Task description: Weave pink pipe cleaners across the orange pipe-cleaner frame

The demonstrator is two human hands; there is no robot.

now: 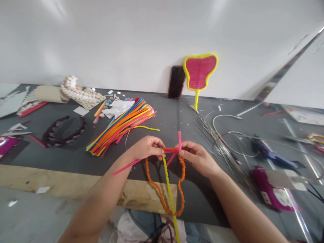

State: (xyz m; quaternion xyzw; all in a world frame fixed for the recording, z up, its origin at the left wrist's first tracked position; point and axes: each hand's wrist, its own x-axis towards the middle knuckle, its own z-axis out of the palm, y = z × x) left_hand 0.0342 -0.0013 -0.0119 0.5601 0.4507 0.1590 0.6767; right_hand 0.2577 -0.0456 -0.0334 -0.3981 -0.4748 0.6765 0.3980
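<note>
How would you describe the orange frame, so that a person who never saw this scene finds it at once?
Over the near side of the dark grey tabletop, find the left hand and right hand. The orange frame loops from them toward the viewer. Unlike the bundled pipe cleaners, it is twisted like rope, with a yellow stem down its middle.

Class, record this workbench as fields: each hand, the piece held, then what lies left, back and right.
Left hand: pinching the piece's top edge
Right hand: pinching its top right corner
Piece: wavy orange loop, yellow stem, pink strands
Left: bundle of coloured strips, dark headband
Back: phone, yellow-rimmed fan shape, both upright
Right: loose wires, blue tool
</note>
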